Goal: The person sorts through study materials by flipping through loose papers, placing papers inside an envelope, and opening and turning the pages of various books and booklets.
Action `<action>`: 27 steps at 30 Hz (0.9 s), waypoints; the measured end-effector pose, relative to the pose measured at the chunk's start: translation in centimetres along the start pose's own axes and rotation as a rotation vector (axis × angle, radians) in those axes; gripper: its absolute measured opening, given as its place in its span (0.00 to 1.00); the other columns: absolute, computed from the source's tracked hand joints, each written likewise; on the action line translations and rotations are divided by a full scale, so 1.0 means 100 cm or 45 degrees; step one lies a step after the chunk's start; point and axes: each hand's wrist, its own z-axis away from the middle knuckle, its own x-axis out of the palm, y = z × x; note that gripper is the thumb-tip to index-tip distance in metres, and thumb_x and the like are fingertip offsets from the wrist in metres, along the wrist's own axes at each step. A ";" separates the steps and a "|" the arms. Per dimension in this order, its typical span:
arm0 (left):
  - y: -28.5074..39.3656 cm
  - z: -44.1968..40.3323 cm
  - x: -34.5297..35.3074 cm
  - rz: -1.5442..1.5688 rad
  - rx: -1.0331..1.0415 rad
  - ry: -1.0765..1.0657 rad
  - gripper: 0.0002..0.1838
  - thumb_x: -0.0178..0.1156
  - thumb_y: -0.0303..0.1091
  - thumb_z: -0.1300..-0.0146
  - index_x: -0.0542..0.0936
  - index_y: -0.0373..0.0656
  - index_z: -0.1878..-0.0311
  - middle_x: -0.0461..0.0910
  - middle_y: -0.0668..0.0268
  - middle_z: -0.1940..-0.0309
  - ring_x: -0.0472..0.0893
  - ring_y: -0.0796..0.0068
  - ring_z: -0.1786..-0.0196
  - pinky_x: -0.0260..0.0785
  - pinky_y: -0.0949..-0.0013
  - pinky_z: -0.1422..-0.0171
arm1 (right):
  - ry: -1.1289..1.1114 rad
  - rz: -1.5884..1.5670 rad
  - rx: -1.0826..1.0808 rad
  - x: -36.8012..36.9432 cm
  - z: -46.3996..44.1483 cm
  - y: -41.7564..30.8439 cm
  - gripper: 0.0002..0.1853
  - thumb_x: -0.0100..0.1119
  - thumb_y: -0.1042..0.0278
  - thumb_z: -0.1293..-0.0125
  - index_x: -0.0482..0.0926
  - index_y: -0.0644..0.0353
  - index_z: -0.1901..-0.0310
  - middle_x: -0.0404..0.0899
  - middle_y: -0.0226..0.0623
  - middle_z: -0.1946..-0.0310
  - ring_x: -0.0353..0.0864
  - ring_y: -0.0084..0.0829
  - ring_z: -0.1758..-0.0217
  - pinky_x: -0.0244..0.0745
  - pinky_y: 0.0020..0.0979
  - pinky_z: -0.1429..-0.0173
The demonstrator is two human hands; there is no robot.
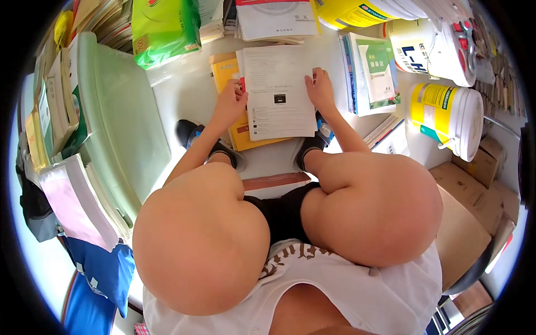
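Observation:
A stack of white printed sheets (282,114) lies on a yellow folder (224,68) on the floor between my feet. At the left edge of the sheets is my left hand (233,99), its fingers bent against the paper's side; whether they pinch anything is hard to make out. My right hand (320,88) is by the upper right edge of the sheets, with its fingers curled and the thumb near the paper; what it holds, if anything, is too small to tell. Text and a small black picture show on the top sheet.
Books (375,78) and yellow-and-white buckets (446,117) stand to the right, with cardboard boxes (466,192) below them. A pale green bin (120,111) and more books (78,201) are at the left. A green package (164,30) and a book pile (276,23) lie ahead.

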 end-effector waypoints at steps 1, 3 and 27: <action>0.006 -0.001 0.000 0.033 -0.060 0.096 0.19 0.66 0.34 0.32 0.75 0.32 0.45 0.84 0.57 0.65 0.84 0.66 0.62 0.77 0.66 0.53 | 0.196 0.116 -0.192 0.003 -0.002 0.002 0.16 0.60 0.61 0.28 0.73 0.66 0.49 0.83 0.54 0.68 0.83 0.59 0.63 0.76 0.50 0.56; 0.002 -0.007 0.000 0.046 -0.035 0.089 0.20 0.65 0.35 0.31 0.75 0.31 0.43 0.84 0.57 0.64 0.84 0.66 0.62 0.77 0.65 0.53 | 0.049 0.022 0.045 -0.001 0.000 -0.002 0.19 0.60 0.62 0.29 0.71 0.66 0.45 0.83 0.57 0.66 0.83 0.60 0.61 0.76 0.51 0.54; 0.002 0.039 -0.032 -0.822 -0.228 -0.026 0.19 0.54 0.46 0.25 0.74 0.36 0.49 0.85 0.45 0.64 0.84 0.37 0.60 0.76 0.39 0.53 | -0.400 0.284 0.023 -0.008 0.018 -0.071 0.16 0.61 0.61 0.28 0.74 0.60 0.46 0.83 0.50 0.59 0.84 0.54 0.57 0.79 0.51 0.54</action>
